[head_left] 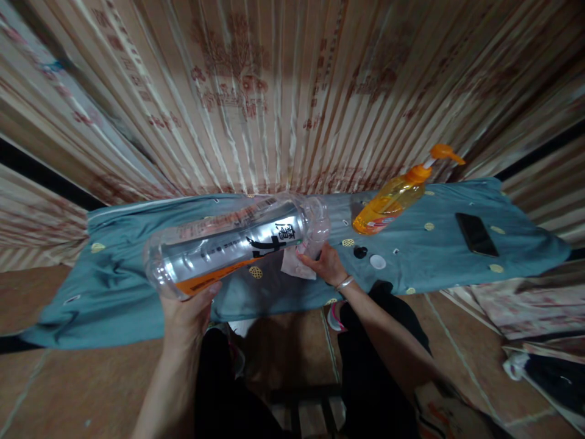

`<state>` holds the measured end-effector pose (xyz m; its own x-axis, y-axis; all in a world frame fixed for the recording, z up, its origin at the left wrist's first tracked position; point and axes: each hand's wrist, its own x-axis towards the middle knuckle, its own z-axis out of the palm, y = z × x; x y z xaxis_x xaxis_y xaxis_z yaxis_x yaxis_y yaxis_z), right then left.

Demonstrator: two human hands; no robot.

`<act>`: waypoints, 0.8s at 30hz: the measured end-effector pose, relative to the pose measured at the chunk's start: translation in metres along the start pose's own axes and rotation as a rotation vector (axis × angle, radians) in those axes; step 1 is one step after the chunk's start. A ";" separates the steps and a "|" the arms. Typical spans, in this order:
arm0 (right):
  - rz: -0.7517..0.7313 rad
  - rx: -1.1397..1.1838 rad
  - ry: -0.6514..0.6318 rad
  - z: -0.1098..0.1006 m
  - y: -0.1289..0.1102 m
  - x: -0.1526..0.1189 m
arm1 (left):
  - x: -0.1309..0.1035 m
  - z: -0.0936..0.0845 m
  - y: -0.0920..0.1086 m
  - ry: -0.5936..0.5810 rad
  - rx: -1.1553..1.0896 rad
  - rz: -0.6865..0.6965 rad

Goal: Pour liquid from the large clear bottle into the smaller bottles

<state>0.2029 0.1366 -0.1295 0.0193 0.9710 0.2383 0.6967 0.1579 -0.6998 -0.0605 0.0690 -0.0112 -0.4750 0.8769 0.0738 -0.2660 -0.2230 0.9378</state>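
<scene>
A large clear plastic bottle point(233, 244) with a silver and orange label is tilted sideways above the teal cloth. My left hand point(189, 308) grips its lower end at the left, with the thumb on the label. At the bottle's other end, my right hand point(325, 263) has its fingers closed on a white tissue point(297, 265) beside the bottle's neck end. The tissue hangs below the label's right edge. A silver bracelet sits on the right wrist. The fingers behind the bottle and tissue are partly hidden.
An orange pump bottle point(388, 204) stands right of the clear bottle. Nearer me are a small black cap point(360, 252) and a white round cap point(377, 262). A black phone point(476, 234) lies far right on the teal cloth point(439, 262). A pleated curtain point(283, 91) hangs behind.
</scene>
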 end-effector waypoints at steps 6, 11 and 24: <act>0.024 -0.023 -0.003 -0.001 -0.002 -0.001 | 0.001 -0.001 0.000 -0.026 0.015 -0.001; 0.042 -0.018 -0.010 -0.002 -0.004 -0.001 | 0.000 -0.001 0.001 -0.028 0.030 0.003; 0.085 -0.043 -0.040 -0.008 -0.014 -0.002 | 0.001 -0.002 0.000 -0.020 0.013 -0.004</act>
<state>0.1985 0.1314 -0.1148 0.0515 0.9870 0.1520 0.7242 0.0679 -0.6862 -0.0623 0.0690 -0.0120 -0.4569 0.8863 0.0763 -0.2567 -0.2135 0.9426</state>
